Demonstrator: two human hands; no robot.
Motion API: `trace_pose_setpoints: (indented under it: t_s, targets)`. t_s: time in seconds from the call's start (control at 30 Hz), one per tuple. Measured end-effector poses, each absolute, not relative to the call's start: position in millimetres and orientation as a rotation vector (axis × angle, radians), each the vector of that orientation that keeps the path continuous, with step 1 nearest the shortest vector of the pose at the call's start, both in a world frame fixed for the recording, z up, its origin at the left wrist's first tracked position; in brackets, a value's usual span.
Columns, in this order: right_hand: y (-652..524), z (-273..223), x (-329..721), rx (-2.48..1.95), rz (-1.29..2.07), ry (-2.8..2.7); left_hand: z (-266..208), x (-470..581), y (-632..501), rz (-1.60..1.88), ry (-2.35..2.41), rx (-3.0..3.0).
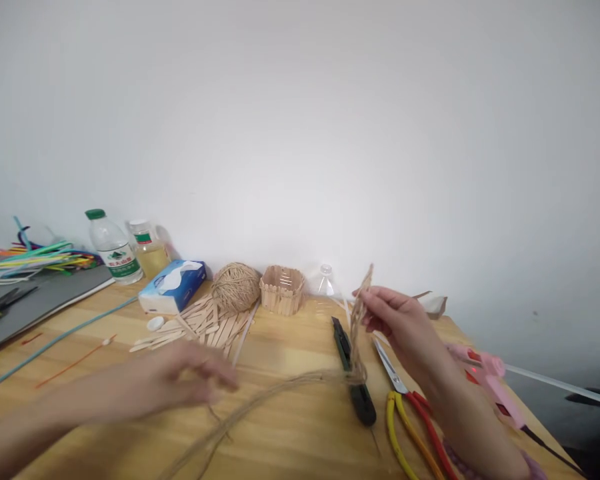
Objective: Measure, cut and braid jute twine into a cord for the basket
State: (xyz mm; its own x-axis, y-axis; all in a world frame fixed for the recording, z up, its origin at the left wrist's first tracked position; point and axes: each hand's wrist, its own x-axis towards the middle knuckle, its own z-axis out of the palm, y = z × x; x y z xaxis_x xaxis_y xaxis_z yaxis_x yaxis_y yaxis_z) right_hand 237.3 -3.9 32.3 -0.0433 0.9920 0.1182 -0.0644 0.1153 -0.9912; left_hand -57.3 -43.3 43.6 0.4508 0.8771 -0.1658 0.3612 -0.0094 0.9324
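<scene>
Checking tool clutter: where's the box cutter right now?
Head view, right of centre: the box cutter lies on the table just left of the scissors, partly hidden by the twine in the right hand.

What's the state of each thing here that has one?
Right hand: pinching twine bundle
Left hand: partly open, blurred
Twine ball: wound
Craft sticks: loose, piled
Water bottle: capped, upright
Yellowish bottle: capped, upright
Tissue box: open
Wooden basket: open-topped
Scissors: look shut
Utility knife: blade unclear
Glue gun: light on

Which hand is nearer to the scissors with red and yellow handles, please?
Right. The right hand appears just above the scissors in this view, while the left hand is farther off, to their left.
</scene>
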Motion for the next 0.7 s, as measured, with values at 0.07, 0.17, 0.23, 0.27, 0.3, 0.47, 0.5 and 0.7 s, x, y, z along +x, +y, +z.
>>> trace_pose_setpoints:
  t_s: [0.07,0.17,0.23,0.27,0.3,0.47,0.5,0.7]
  targets:
    - [-10,32,229,-1.075,1.209,-1.333,46,-24,-23,0.549,1.029,1.709]
    - [-15,33,224,-1.083,1.188,-1.441,45,30,6,0.683,0.796,1.601]
    - [-15,34,224,-1.08,1.157,-1.489,41,54,16,0.649,0.661,1.486]
    - [-14,34,224,-1.086,1.149,-1.498,38,61,18,0.624,0.624,1.449]
    - [-13,34,224,-1.096,1.144,-1.498,36,64,20,0.61,0.61,1.426]
    - [-7,29,227,-1.139,1.154,-1.45,28,56,25,0.66,0.704,1.355]
    - [-6,27,228,-1.147,1.155,-1.434,27,54,26,0.673,0.707,1.338]
    - [-3,23,230,-1.19,1.145,-1.395,23,52,32,0.719,0.632,1.187]
